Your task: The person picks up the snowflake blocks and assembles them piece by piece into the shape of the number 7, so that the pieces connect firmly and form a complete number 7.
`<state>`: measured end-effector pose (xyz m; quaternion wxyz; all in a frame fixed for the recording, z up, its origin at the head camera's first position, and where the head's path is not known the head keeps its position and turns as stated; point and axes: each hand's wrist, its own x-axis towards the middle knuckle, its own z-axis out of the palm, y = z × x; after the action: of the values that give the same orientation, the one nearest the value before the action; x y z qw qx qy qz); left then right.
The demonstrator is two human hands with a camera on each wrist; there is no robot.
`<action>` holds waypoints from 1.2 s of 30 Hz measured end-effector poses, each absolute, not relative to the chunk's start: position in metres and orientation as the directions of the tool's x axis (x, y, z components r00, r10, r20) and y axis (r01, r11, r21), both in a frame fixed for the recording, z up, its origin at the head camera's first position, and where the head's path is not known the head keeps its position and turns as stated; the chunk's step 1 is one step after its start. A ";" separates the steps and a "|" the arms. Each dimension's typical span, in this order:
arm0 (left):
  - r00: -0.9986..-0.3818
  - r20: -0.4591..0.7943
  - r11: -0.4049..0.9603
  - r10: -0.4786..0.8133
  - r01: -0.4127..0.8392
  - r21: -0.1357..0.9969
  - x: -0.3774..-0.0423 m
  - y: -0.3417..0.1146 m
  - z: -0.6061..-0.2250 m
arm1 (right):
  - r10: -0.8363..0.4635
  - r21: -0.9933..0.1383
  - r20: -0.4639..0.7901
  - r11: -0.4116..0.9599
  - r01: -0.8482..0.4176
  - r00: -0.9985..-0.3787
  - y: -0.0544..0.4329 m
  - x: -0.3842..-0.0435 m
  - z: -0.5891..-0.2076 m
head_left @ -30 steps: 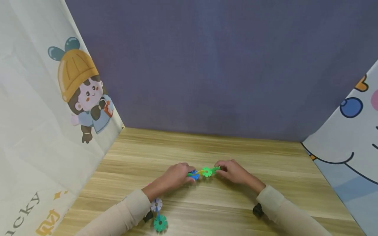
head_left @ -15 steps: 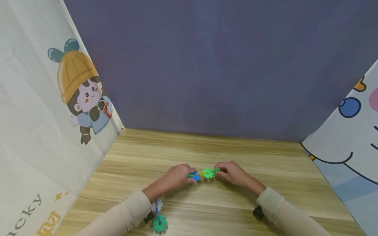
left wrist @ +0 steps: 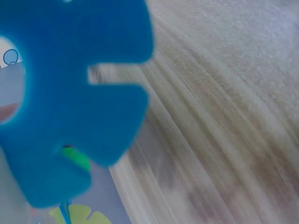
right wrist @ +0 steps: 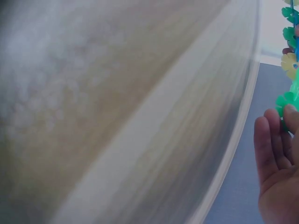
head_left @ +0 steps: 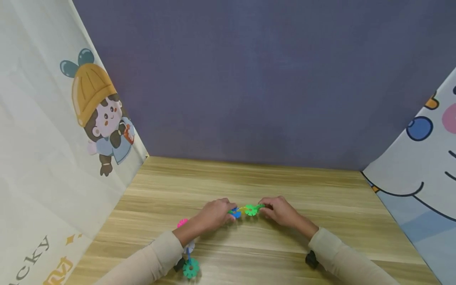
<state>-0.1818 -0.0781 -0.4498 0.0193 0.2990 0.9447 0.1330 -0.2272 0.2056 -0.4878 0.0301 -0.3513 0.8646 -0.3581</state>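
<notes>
A chain of notched, flower-shaped plastic discs runs between the two hands above the table. My left hand (head_left: 213, 215) pinches its left stretch, where a blue disc (head_left: 235, 213) shows by the fingertips. Toward the right follow a yellow disc (right wrist: 289, 64) and a bright green disc (head_left: 251, 210). At the right end, my right hand (head_left: 282, 211) pinches a green disc (right wrist: 286, 101) between thumb and fingers. More discs trail beneath the left forearm: a pink disc (head_left: 183, 223), a pale disc (head_left: 190, 247) and a teal-green disc (head_left: 191, 268). The forearm hides part of this chain.
The wood-grain table (head_left: 249, 253) lies under both hands. A dark blue-grey panel (head_left: 249, 79) stands behind it, with printed white panels at left (head_left: 35, 118) and right (head_left: 427, 178). In the left wrist view, a large blue disc (left wrist: 112, 116) fills the near left.
Both hands keep their grip and hardly move. More of the pink disc shows beside the left forearm, and the trailing teal-green disc has shifted slightly left.
</notes>
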 end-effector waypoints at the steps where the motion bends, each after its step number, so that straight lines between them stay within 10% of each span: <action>1: -0.822 0.041 0.787 0.569 0.558 0.265 -0.182 -0.078 -0.449 | -0.626 -0.641 0.198 0.500 -0.583 -0.754 0.206 -0.227 -0.488; 36: -0.815 0.037 0.777 0.579 0.565 0.278 -0.185 -0.069 -0.440 | -0.529 -0.591 0.278 0.563 -0.577 -0.801 0.205 -0.224 -0.484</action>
<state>-0.1847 -0.0685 -0.4405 0.0252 0.3034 0.9423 0.1395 -0.2235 0.2045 -0.4840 -0.0345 -0.3131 0.8835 -0.3467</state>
